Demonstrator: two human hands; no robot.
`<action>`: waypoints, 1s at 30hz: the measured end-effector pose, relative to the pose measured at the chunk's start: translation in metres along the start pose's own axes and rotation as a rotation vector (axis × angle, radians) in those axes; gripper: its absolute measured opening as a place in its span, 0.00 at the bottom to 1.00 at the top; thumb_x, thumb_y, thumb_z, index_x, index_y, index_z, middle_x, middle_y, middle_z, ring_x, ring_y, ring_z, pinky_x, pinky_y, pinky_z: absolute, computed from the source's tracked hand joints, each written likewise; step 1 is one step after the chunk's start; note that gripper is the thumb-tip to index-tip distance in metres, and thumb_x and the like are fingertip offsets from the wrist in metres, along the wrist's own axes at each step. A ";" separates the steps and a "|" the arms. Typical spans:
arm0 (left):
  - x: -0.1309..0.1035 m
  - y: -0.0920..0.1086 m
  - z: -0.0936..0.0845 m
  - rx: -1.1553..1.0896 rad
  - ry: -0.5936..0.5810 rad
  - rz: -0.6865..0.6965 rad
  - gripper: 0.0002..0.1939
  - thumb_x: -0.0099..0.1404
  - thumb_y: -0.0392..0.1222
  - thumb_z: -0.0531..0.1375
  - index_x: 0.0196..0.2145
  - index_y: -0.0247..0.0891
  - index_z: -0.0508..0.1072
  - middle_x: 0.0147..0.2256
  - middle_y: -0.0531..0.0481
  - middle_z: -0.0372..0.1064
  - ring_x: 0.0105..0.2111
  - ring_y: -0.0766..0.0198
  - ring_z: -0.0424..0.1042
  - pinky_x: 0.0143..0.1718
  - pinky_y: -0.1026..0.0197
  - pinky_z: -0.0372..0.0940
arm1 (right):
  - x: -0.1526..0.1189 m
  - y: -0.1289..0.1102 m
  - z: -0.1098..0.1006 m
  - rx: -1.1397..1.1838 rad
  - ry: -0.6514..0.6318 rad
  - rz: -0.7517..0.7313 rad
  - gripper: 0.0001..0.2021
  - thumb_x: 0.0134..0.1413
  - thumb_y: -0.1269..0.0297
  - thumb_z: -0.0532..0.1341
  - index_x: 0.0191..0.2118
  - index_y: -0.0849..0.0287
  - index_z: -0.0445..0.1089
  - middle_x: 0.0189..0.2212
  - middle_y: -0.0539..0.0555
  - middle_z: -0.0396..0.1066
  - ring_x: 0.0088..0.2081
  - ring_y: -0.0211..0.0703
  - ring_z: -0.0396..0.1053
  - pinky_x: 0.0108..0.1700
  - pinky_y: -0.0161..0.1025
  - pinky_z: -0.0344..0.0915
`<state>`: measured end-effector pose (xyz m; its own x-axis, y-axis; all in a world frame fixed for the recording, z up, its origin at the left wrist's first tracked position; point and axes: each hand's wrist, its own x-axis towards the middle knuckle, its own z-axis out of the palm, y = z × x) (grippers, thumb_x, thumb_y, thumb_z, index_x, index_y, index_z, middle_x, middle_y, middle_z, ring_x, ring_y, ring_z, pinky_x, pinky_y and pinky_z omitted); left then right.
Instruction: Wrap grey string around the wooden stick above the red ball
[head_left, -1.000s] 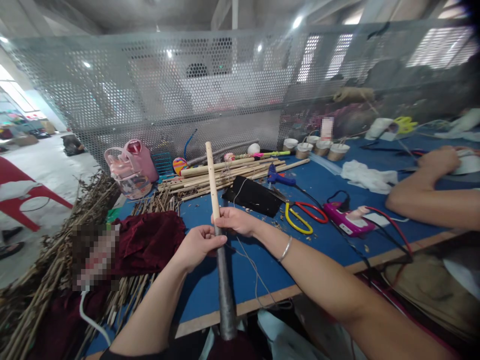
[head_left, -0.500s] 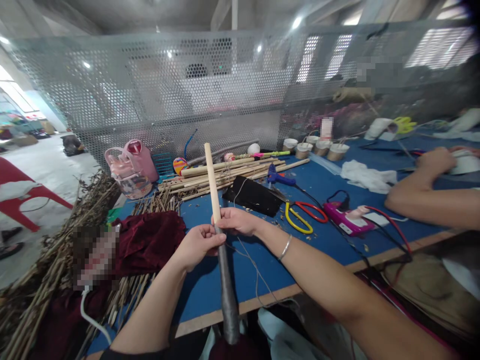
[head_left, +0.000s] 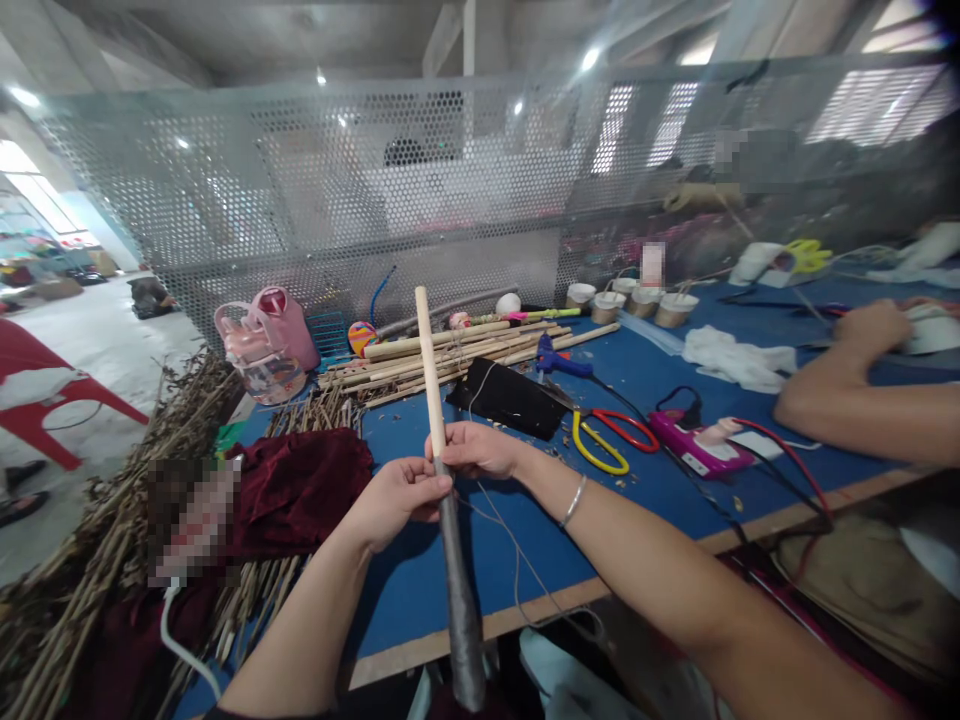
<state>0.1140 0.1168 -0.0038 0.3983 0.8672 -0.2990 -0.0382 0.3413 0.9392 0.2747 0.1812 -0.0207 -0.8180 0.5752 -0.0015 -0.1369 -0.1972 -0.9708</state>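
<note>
A pale wooden stick (head_left: 430, 375) rises from a dark grey wrapped shaft (head_left: 457, 580), which leans back toward my lap and widens at its lower end. My left hand (head_left: 409, 490) pinches the shaft from the left, just below where the bare wood begins. Close above it, my right hand (head_left: 476, 450) grips the stick at that joint, thumb across the front. A thin grey cord (head_left: 517, 560) trails from near my fingers over the blue table and loops at its front edge. A black cloth piece (head_left: 514, 397) lies just beyond my right hand.
Scissors (head_left: 600, 440), a blue glue gun (head_left: 559, 358) and a magenta power strip (head_left: 701, 445) lie to the right. Wooden sticks (head_left: 480, 345) are piled behind. Maroon cloth (head_left: 307, 490) and dried stalks (head_left: 112, 510) are left. A co-worker's arm (head_left: 862, 400) rests at right.
The view has shifted slightly, and the stick appears a little lower and further right. Both hands keep their hold at the joint.
</note>
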 end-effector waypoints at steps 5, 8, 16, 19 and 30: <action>0.000 0.000 0.001 -0.013 -0.031 -0.016 0.17 0.48 0.49 0.65 0.31 0.33 0.69 0.25 0.49 0.68 0.24 0.68 0.68 0.25 0.66 0.62 | 0.003 0.001 0.003 -0.045 0.088 -0.036 0.18 0.40 0.55 0.66 0.30 0.65 0.63 0.21 0.48 0.65 0.17 0.26 0.54 0.15 0.27 0.43; 0.003 -0.005 0.002 0.081 0.126 0.054 0.18 0.44 0.48 0.67 0.27 0.34 0.67 0.19 0.58 0.60 0.17 0.73 0.60 0.20 0.68 0.59 | 0.005 0.004 0.003 -0.083 0.106 -0.023 0.17 0.41 0.56 0.65 0.30 0.66 0.64 0.21 0.48 0.65 0.16 0.25 0.52 0.15 0.27 0.43; 0.000 0.000 -0.001 -0.026 -0.076 -0.047 0.16 0.49 0.47 0.65 0.30 0.32 0.69 0.27 0.46 0.69 0.26 0.68 0.68 0.27 0.67 0.62 | -0.001 -0.001 -0.001 -0.055 0.000 -0.005 0.18 0.44 0.55 0.64 0.34 0.65 0.64 0.22 0.47 0.64 0.15 0.25 0.50 0.14 0.28 0.41; -0.001 -0.002 0.000 0.012 -0.033 -0.028 0.17 0.48 0.47 0.65 0.32 0.33 0.68 0.25 0.51 0.66 0.23 0.70 0.66 0.24 0.67 0.61 | 0.001 0.000 0.002 -0.072 0.057 -0.007 0.19 0.41 0.54 0.65 0.33 0.66 0.64 0.21 0.47 0.64 0.15 0.25 0.52 0.14 0.27 0.42; -0.001 0.001 -0.002 -0.070 -0.114 -0.048 0.12 0.51 0.41 0.64 0.31 0.31 0.70 0.30 0.44 0.70 0.28 0.66 0.70 0.27 0.67 0.62 | 0.000 0.000 -0.002 -0.004 0.011 0.009 0.20 0.40 0.54 0.65 0.33 0.65 0.63 0.22 0.49 0.65 0.17 0.27 0.56 0.15 0.26 0.43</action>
<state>0.1114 0.1170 -0.0025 0.5026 0.8037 -0.3186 -0.0791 0.4097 0.9088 0.2761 0.1827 -0.0213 -0.8129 0.5823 -0.0134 -0.1270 -0.1997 -0.9716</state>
